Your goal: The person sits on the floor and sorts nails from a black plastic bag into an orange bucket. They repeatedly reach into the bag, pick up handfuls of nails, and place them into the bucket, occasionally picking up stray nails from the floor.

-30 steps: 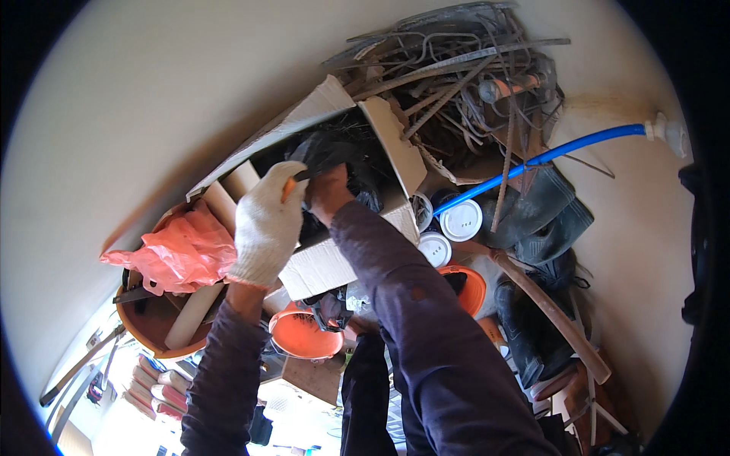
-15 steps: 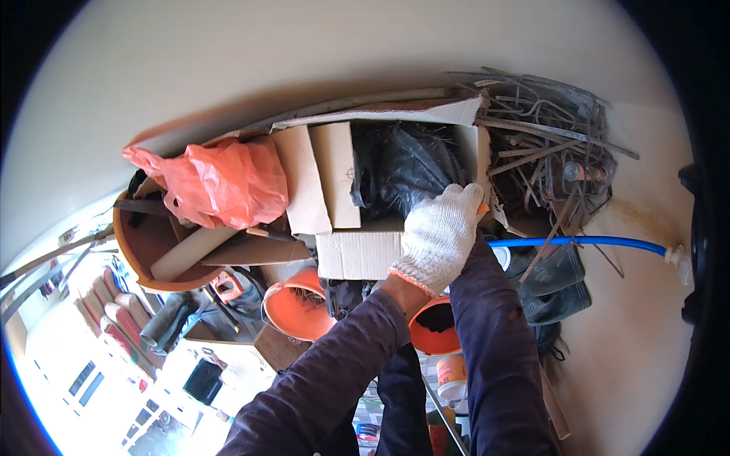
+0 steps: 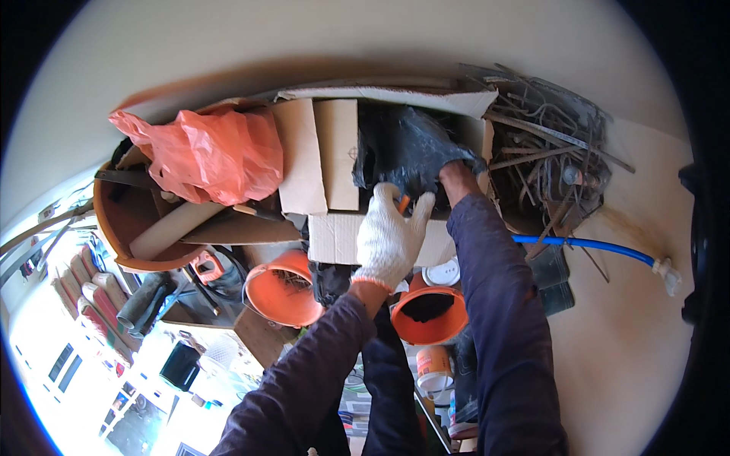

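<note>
A black plastic bag (image 3: 414, 148) lies crumpled inside an open cardboard box (image 3: 334, 237). My left hand (image 3: 389, 237), in a white knit glove, is at the box's front edge, its fingertips against the bag. A small orange piece (image 3: 404, 204) shows between its thumb and fingers; its kind I cannot make out. My bare right hand (image 3: 458, 182) reaches into the right side of the bag, where dark plastic hides its fingers.
A red plastic bag (image 3: 220, 156) rests over a large orange tub (image 3: 152, 262) at left. Two orange buckets (image 3: 285, 289) stand below the box. Bent metal rods (image 3: 544, 121) are heaped at right, above a blue hose (image 3: 593, 242).
My left hand has moved left and off my right arm, to the box's front edge. The right hand shows now at the bag, whose plastic has shifted and spread out.
</note>
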{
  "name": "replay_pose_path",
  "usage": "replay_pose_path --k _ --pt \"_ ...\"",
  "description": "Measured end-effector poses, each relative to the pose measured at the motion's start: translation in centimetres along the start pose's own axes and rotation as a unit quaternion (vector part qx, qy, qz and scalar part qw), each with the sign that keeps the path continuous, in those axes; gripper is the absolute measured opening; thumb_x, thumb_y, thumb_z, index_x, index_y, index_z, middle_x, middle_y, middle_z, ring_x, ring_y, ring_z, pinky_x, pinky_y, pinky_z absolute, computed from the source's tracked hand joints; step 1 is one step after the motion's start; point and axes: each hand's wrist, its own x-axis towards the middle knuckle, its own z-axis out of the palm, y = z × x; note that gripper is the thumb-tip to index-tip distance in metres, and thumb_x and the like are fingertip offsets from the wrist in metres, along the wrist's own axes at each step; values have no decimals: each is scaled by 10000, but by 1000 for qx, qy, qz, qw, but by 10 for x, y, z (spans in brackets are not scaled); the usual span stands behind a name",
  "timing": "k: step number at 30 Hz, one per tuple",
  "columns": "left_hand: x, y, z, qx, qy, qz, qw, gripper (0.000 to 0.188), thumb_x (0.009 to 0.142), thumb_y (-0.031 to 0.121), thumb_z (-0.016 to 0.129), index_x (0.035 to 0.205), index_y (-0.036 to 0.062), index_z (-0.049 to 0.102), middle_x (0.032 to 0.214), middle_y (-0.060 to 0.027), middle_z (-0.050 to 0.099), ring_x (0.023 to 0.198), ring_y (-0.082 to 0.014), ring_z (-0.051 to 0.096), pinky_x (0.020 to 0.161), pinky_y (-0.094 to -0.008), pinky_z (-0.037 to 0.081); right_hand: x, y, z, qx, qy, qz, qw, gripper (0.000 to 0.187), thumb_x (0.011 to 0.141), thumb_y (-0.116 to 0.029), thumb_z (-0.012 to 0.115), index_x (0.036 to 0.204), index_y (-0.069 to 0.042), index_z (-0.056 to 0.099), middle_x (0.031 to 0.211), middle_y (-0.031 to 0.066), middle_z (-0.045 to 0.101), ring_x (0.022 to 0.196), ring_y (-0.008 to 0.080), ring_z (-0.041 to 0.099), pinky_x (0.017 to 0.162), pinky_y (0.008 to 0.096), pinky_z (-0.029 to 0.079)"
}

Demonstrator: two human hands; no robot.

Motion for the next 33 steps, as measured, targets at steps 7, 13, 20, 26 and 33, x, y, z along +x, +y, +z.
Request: replay_pose_path --k 7,13,20,26,33 --pt "16 -4 17 -42 -6 -38 998 355 921 191 710 1213 63 554 1005 -278 706 950 -452 720 828 -494 557 34 7 -18 34 7 29 999 491 901 -257 702 1374 -134 652 1433 184 600 1282 389 590 1082 448 492" --pt "7 -24 -1 -62 92 83 990 256 956 24 617 1193 110 577 992 -245 693 892 -461 705 768 -482 558 63 7 -16 42 -10 32 999 577 873 -305 757 1412 -145 629 1489 179 566 1356 376 542 1133 435 453" --pt "17 -11 -27 254 -118 229 932 323 987 109 574 1306 127 619 1001 -243 723 928 -430 727 783 -500 596 93 1 -4 49 -51 42 997 686 839 -362 821 1457 -158 602 1554 173 526 1442 360 486 1191 420 407" --pt "44 -5 -44 313 -131 209 917 443 938 143 628 1360 26 561 954 -237 734 884 -428 736 760 -529 589 100 10 0 156 -145 8 977 814 767 -384 906 1490 -193 586 1592 135 504 1487 310 449 1245 415 339" --pt "39 5 -46 295 -97 219 925 356 953 104 590 1293 -1 581 954 -237 747 899 -407 750 747 -511 591 106 3 14 32 -13 -160 987 677 793 -268 888 1424 -233 646 1506 86 600 1425 304 520 1200 395 407"
